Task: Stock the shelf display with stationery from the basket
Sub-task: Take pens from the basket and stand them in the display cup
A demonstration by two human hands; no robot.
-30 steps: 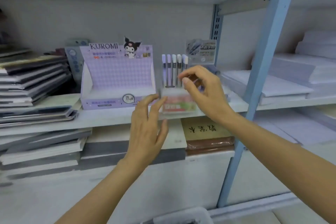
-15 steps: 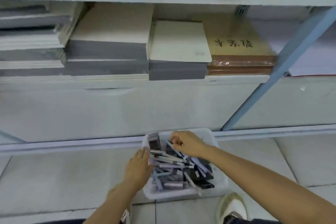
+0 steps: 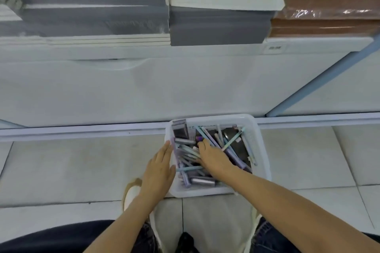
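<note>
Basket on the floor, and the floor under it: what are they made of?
The basket looks like white plastic: smooth moulded walls, rounded corners, a slight sheen on the rim. The floor looks like pale ceramic or stone tile, matte, with thin grout lines between big squares.

Pale tiled floor [image 3: 82, 170], white base panel [image 3: 144, 92], blue upright [image 3: 320, 80]

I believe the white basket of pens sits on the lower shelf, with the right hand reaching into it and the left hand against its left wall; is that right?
Not quite: the head view shows the white basket on the tiled floor below the shelves. The rest holds: the right hand reaches in among the pens, the left hand lies against its left wall.
</note>
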